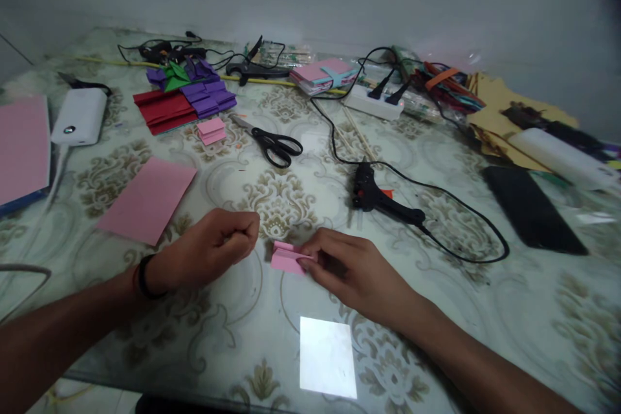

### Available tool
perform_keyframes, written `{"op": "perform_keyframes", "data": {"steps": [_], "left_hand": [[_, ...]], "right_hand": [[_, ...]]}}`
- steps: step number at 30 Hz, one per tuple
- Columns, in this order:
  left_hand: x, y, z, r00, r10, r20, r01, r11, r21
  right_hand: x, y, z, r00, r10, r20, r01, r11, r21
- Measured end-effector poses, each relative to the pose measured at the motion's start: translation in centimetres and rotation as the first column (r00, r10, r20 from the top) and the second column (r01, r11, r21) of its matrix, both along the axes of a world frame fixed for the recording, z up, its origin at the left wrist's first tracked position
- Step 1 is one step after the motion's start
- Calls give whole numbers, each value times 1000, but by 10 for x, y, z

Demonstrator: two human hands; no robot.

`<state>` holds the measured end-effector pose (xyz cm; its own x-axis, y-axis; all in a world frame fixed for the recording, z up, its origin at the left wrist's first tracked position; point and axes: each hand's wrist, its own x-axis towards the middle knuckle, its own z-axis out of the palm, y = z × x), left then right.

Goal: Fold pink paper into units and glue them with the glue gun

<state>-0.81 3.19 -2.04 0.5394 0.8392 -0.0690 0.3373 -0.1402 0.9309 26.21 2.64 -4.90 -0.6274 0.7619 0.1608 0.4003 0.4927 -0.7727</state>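
Paper, pink and pleated lengthwise, lies low on the table between the two hands, its near end in the right hand's grip and its other end pointing toward the left hand. The right hand pinches it between thumb and fingers, the thumb on the side nearer the person. The left hand, with a dark band on its wrist, is curled into a loose fist just beside the paper's free end, apart from it; whether it has anything inside I cannot tell.

A flat pink sheet lies beyond the left forearm. Scissors lie past both hands, handles toward the right, with a small pleated pink piece left of the blade tips. Farther back are folded red paper and purple paper. A glue gun lies beyond the right hand, and a phone is farther right.
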Motion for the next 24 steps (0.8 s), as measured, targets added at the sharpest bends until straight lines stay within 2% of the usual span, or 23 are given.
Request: {"op": "perform_keyframes", "data": {"steps": [3,11,15,20,24], "left_hand": [[-2,0,1,1000,0,6,1,1000,-20],[-3,0,-7,987,-11,162,31,992,-123],[-1,-2,-10,975,-8,222,37,991,-128],[2,-2,-9,989,19,145,-9,997,-70],[3,0,-7,993,117,30,-116,993,-11]], "right_hand": [[0,0,0,1000,4,-1,-4,1000,7],[0,0,1,1000,2,7,-1,1000,-17],[0,0,1,1000,0,10,0,1000,-4],[1,0,1,1000,6,20,-7,1000,6],[1,0,1,1000,8,20,-8,1000,5]]}}
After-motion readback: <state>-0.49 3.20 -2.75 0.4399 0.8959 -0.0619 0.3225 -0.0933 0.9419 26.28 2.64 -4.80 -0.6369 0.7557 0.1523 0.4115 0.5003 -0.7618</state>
